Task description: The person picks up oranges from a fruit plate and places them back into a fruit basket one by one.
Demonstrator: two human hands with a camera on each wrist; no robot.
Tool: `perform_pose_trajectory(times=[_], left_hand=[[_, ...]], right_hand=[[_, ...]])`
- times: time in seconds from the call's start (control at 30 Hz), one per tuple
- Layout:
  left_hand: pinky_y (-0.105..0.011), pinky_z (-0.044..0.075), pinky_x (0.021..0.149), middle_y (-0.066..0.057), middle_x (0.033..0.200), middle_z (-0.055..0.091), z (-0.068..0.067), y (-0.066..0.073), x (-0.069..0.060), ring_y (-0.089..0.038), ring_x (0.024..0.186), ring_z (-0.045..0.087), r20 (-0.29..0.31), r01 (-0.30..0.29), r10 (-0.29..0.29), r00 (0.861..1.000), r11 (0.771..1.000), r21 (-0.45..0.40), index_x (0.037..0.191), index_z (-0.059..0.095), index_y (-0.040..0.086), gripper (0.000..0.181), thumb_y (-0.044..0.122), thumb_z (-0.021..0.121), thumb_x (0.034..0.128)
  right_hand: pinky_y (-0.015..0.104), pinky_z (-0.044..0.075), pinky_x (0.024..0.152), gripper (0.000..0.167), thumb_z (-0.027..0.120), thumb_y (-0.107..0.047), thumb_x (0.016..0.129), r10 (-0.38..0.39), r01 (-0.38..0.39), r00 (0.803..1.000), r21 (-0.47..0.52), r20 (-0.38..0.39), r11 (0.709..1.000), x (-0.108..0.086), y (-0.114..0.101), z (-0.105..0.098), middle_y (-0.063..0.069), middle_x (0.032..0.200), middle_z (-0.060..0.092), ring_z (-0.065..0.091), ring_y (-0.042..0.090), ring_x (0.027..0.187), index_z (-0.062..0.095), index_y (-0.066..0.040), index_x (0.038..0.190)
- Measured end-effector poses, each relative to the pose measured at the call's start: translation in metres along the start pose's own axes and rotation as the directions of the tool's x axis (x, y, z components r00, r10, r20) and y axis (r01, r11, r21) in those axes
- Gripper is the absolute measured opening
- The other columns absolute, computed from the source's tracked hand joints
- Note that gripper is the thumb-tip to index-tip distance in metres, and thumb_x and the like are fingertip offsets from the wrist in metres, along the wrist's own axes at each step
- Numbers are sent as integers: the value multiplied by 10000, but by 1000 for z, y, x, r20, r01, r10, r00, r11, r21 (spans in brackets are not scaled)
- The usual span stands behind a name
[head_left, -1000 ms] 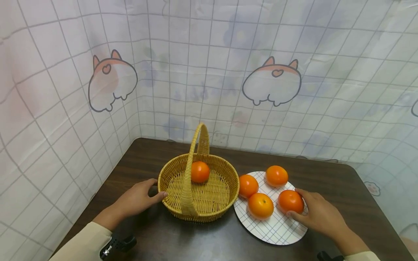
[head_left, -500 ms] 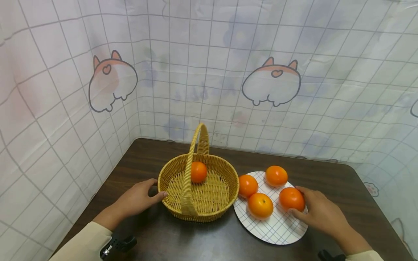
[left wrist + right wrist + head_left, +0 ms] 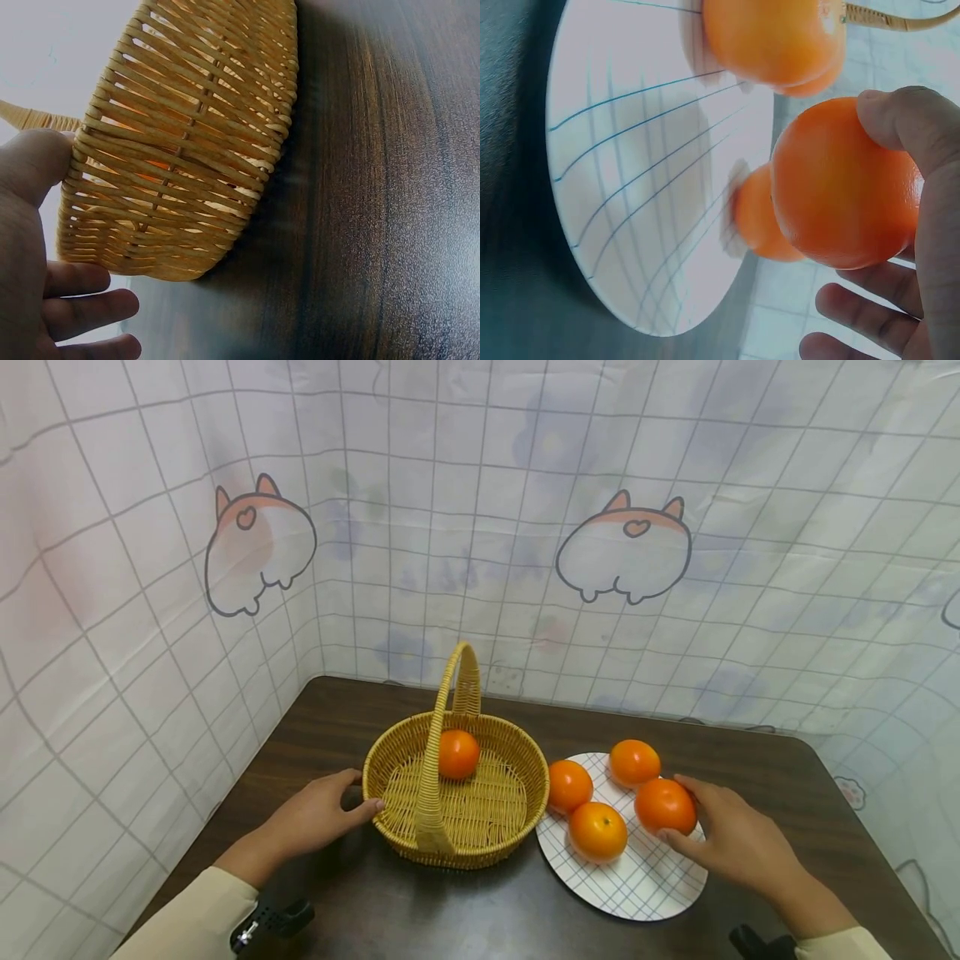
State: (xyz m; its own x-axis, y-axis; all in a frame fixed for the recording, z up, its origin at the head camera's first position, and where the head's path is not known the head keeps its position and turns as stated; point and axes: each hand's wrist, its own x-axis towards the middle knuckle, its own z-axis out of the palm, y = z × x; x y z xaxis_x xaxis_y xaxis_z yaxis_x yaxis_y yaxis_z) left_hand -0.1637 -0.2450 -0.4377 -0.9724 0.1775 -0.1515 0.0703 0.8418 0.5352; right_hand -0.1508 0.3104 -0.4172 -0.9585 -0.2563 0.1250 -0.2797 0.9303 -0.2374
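A yellow wicker basket (image 3: 480,814) with a tall arched handle stands left of centre in the head view, one orange (image 3: 458,754) inside it. My left hand (image 3: 318,814) holds the basket's left rim, thumb over the edge; in the left wrist view several fingers (image 3: 90,311) lie along its outside. My right hand (image 3: 742,839) grips another orange (image 3: 666,807) between thumb and fingers. In the right wrist view this held orange (image 3: 847,184) is raised off the round white checked plate (image 3: 645,893). Three more oranges rest at the plate: left (image 3: 570,787), front (image 3: 597,832) and back (image 3: 634,764).
Basket and plate stand close together on a dark wooden table (image 3: 480,910). A white gridded cloth (image 3: 495,527) with cartoon animal prints hangs behind the table and along both sides. The basket's handle (image 3: 435,760) arches over its opening.
My right hand has lifted the orange up from the plate, and it has moved slightly toward the back. The left hand and the basket stay where they were.
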Motion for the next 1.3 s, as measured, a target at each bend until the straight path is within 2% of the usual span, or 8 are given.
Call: perform_pose_trajectory(times=[0.23, 0.87, 1.3], left_hand=[[-650, 413, 1036, -221, 1427, 559, -1, 1, 0, -431, 1333, 505, -2, 2, -2, 1000, 1000, 8, 1435, 533, 7, 827, 668, 606, 943], [-641, 423, 1032, -201, 1409, 579, 1, -1, 1, -413, 1322, 523, -15, -5, 5, 1000, 1000, -4, 1424, 543, 16, 787, 641, 614, 953], [-643, 424, 1030, -205, 1411, 577, 1, 0, 0, -417, 1323, 521, -15, 2, -2, 1000, 1000, 4, 1423, 543, 13, 789, 641, 618, 951]], right_hand=[[626, 562, 739, 953, 738, -707, 816, -22, 22, 1000, -3, -22, 1000, 4, -7, -4, 243, 1315, 616, 630, 418, 1109, 527, -21, 1442], [638, 552, 799, 983, 666, -756, 837, -64, 64, 997, 3, -45, 998, 17, -29, -14, 220, 1362, 598, 610, 414, 1153, 502, -28, 1477], [647, 545, 821, 1002, 689, -743, 830, -75, 76, 996, 12, -44, 997, 25, -43, -16, 255, 1359, 589, 615, 442, 1146, 495, -4, 1478]])
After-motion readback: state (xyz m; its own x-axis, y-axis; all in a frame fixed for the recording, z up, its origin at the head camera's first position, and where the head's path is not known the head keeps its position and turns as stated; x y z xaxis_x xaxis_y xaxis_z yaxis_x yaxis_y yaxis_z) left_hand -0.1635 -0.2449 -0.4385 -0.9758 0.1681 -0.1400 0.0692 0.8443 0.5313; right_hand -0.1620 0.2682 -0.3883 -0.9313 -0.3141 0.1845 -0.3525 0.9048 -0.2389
